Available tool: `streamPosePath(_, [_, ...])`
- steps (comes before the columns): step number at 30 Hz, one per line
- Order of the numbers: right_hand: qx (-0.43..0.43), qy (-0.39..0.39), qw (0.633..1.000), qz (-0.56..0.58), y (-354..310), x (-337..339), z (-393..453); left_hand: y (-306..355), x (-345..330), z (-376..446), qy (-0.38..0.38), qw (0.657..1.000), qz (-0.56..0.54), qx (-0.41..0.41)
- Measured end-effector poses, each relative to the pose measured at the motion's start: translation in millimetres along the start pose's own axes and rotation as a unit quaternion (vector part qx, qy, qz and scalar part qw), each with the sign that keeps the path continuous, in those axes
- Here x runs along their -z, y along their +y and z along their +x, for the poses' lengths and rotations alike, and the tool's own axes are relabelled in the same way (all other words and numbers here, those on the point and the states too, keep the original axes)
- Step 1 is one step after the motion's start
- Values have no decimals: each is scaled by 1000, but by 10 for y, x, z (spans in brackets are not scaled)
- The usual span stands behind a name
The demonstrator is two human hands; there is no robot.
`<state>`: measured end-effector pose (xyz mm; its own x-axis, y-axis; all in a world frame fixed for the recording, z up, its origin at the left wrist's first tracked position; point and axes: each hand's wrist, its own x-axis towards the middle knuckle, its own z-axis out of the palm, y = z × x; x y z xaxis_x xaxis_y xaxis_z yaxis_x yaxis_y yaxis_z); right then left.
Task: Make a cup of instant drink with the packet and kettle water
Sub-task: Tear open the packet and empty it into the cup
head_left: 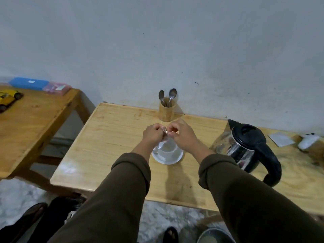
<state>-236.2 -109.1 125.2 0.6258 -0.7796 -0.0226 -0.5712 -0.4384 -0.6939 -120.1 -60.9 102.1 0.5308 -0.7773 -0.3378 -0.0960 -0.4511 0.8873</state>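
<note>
Both hands (165,133) pinched on one packet (165,132) above one cup (167,148); two spoons (167,97) behind.

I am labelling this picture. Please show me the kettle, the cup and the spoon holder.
kettle (245,133): head view, on its black lid.
cup (167,149): head view, on its inner wall.
spoon holder (166,112): head view, on its wooden side.
</note>
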Motion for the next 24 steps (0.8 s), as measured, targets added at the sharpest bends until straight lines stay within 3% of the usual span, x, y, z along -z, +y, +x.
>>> streamPosePath(18, [-6,-88,995,39,224,71,-33,-57,-178,152,60,995,38,64])
streamPosePath(24, [-8,-110,992,53,284,35,-54,-109,-184,173,67,991,95,71])
